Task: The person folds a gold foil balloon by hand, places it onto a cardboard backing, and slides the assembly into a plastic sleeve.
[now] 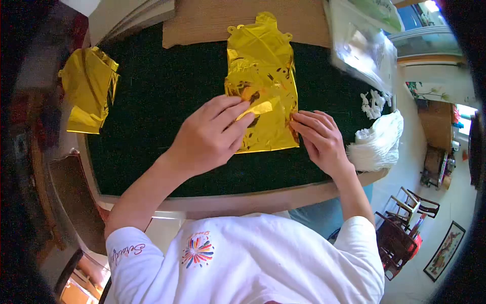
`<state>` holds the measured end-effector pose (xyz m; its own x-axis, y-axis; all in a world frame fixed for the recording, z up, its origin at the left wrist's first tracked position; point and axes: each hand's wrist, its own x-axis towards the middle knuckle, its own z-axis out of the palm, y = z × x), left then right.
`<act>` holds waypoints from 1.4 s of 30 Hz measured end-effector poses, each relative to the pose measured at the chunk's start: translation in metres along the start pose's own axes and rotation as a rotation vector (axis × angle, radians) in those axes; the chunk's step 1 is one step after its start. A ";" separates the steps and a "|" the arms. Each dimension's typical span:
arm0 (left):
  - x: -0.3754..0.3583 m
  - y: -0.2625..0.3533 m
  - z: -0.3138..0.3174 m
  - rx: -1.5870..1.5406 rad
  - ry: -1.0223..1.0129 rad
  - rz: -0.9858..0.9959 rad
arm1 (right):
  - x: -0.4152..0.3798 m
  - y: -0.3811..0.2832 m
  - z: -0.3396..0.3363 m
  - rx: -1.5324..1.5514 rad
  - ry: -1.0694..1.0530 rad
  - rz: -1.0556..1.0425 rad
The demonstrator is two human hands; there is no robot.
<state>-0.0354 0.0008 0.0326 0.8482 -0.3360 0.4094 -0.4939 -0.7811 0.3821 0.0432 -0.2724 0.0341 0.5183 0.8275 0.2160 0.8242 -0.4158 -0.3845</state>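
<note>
The left hand (pixel 206 133) pinches a small gold flap (pixel 261 108) on the gold foil piece (pixel 267 61), which lies mid-desk (pixel 172 96) with its top over the cardboard (pixel 202 23), while the right hand (pixel 321 139) bunches its fingers at the foil's right edge, its grip unclear, near white strings (pixel 377 142).

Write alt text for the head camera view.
A person's left hand and right hand touch a shiny gold foil piece on a dark tabletop; brown cardboard lies beyond, a second gold foil piece left, white string bundle right.
</note>
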 end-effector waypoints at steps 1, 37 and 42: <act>0.004 0.000 0.006 0.017 0.013 0.030 | 0.001 -0.001 -0.001 0.011 0.010 0.003; -0.010 -0.010 0.034 0.102 -0.033 0.056 | 0.111 0.016 -0.007 -0.070 0.120 -0.147; -0.010 -0.010 0.034 0.087 0.009 0.056 | 0.087 0.009 0.011 -0.015 0.102 -0.163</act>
<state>-0.0329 -0.0060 -0.0038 0.8176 -0.3763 0.4358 -0.5220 -0.8039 0.2851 0.0932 -0.2005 0.0398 0.3976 0.8421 0.3644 0.9019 -0.2857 -0.3239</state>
